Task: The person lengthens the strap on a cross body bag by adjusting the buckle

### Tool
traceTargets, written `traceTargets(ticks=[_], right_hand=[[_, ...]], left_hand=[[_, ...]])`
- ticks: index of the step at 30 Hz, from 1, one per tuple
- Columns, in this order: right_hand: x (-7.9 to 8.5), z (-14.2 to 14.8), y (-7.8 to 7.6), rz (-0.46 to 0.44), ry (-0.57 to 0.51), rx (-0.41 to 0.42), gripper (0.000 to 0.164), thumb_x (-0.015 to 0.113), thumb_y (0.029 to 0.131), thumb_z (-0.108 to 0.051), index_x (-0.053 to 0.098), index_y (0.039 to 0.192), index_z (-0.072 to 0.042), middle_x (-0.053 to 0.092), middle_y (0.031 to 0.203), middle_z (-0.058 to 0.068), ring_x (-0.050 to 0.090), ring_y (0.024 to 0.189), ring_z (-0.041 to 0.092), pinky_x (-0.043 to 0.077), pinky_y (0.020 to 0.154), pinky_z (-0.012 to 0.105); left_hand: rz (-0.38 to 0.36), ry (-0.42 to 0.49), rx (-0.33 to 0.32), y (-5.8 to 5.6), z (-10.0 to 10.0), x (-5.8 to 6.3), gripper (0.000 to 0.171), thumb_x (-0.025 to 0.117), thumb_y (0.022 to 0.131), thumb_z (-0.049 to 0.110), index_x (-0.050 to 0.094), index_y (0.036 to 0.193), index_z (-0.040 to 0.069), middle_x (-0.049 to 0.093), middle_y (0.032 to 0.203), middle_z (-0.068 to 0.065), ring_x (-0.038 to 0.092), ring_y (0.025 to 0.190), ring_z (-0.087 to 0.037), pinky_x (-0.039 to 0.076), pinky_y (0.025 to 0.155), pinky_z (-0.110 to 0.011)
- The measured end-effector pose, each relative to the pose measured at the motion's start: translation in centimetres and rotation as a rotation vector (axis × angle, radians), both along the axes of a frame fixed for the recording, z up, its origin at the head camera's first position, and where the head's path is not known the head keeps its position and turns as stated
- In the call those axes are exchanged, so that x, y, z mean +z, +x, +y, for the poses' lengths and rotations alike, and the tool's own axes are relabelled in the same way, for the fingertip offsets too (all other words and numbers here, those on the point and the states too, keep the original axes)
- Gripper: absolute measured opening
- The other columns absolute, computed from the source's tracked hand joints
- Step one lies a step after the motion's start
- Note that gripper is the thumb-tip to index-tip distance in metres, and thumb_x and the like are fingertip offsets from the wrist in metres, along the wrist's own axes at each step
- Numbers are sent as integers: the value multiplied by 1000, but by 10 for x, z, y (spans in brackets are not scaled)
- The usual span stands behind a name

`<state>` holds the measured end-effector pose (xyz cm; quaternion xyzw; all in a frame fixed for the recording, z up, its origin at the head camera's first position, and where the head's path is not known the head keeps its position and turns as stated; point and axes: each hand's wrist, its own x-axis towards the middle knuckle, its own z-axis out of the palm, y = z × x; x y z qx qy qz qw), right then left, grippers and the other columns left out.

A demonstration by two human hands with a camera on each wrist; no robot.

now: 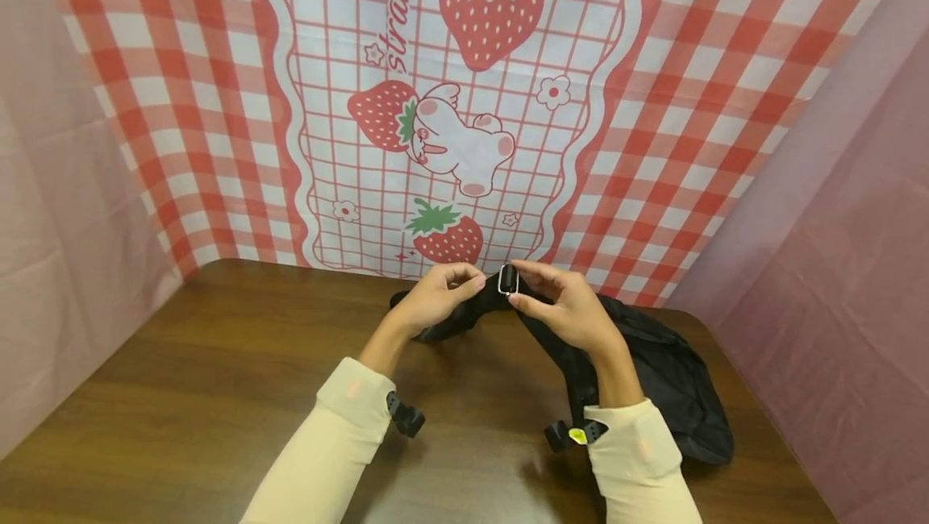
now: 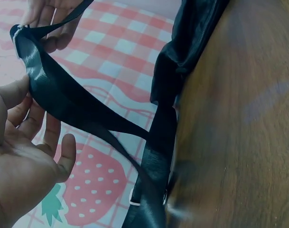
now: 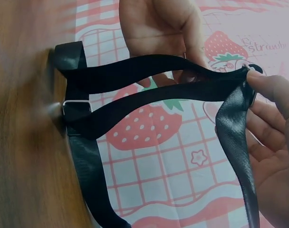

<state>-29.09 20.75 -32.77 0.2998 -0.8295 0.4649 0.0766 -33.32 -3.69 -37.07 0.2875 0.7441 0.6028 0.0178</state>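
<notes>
A black bag strap (image 2: 70, 97) is raised off the wooden table, with a silver slide buckle (image 1: 509, 280) threaded onto it. My right hand (image 1: 576, 316) pinches the buckle between thumb and fingers, as the right wrist view shows from close by. To its left, my left hand (image 1: 434, 300) pinches the strap between thumb and fingertips. From the buckle the webbing runs down in a loop toward a second metal ring (image 3: 78, 101) lower on the strap. The black bag (image 1: 671, 387) it belongs to lies on the right, partly hidden behind my right forearm.
The brown wooden table (image 1: 218, 395) spreads under both arms. Behind it hangs a red-and-white checked cloth (image 1: 697, 105) with strawberry prints. Pink curtains (image 1: 856, 266) close off both sides. Each wrist carries a small black camera (image 1: 409, 419).
</notes>
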Motion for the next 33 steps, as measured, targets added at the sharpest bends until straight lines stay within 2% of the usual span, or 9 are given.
traceTargets(ticks=[6, 14, 22, 33], right_hand=[[0, 1, 1, -16, 7, 7, 48, 77, 94, -14, 62, 139, -5, 69, 127, 13, 69, 112, 25, 57, 87, 29], [-3, 0, 0, -11, 55, 46, 45, 77, 93, -13, 64, 134, 0, 74, 113, 11, 72, 101, 22, 59, 84, 36], [0, 1, 0, 38, 22, 7, 46, 78, 93, -12, 63, 135, 0, 73, 115, 12, 71, 102, 23, 57, 86, 27], [-2, -1, 0, 23, 32, 38, 47, 77, 93, -10, 62, 137, 1, 73, 118, 13, 70, 107, 24, 57, 90, 35]], left_hand=[[29, -4, -5, 0, 4, 4, 25, 58, 107, 25, 71, 111, 5, 68, 107, -6, 62, 93, -18, 50, 80, -33], [3, -9, -13, 3, 9, 7, 27, 58, 107, 28, 72, 114, 6, 69, 107, -7, 63, 94, -20, 52, 80, -33], [-1, -39, -1, -2, 3, 0, 26, 60, 106, 28, 72, 116, 8, 70, 114, -5, 64, 105, -19, 52, 92, -38], [-3, -17, -16, 0, 5, -1, 24, 59, 106, 26, 71, 111, 6, 69, 109, -5, 62, 99, -17, 50, 88, -33]])
